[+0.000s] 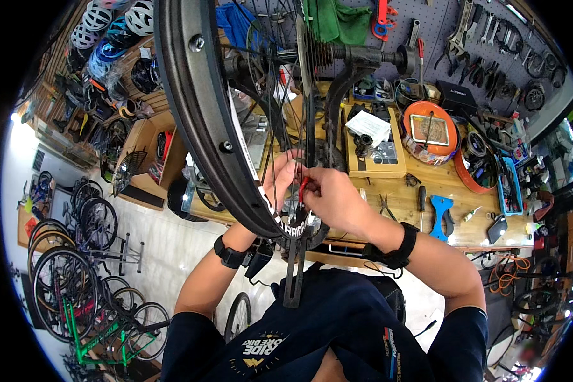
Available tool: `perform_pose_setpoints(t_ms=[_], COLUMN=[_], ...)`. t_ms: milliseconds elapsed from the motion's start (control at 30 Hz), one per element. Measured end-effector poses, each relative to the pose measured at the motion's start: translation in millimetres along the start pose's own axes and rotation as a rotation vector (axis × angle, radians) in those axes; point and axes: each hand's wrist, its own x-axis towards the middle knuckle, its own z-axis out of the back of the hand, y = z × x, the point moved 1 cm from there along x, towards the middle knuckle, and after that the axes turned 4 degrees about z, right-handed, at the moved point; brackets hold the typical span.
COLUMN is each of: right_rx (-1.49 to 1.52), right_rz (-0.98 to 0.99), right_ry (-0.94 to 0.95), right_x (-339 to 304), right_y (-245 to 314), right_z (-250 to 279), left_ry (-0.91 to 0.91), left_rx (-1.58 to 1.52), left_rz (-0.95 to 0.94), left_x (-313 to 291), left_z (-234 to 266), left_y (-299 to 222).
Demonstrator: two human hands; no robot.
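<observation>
A black bicycle wheel (200, 121) stands upright in front of me in a dark truing stand (339, 95). Thin spokes run from its rim up to the hub and cassette (323, 49). Low on the wheel, my right hand (335, 198) pinches a small red spoke wrench (304, 190) against the spokes near the rim. My left hand (281, 177) reaches in behind the rim, its fingertips closed around a spoke close to the wrench. The rim and spokes hide part of the left fingers.
The wooden bench (395, 191) carries a cardboard tray (377, 162), an orange round container (430, 130), a blue tool (440, 215), a screwdriver (421, 202) and pliers (386, 205). Tools hang on the pegboard (420, 32). Bicycles (76, 286) stand at left.
</observation>
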Motion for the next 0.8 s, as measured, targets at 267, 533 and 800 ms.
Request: perform_pose_setpoints(t_ms=[267,533,800], right_rx=[-0.094,-0.201,0.418], right_rz=[-0.014,0.081,0.05], right_ry=[0.051,0.107,0.431], right_x=[1.3,13.5,30.8], right_y=[16.7,9.0,-17.1], right_z=[-0.6,-6.5,7.7], left_ry=[0.026,0.006,-0.025], left_rx=[-0.065,-0.023,0.063], left_rz=[0.033,0.0,-0.189], left_x=[-1.0,-1.2,3.2], left_z=[-1.5,-0.6,4.3], left_y=[-6.1,-4.3,4.0])
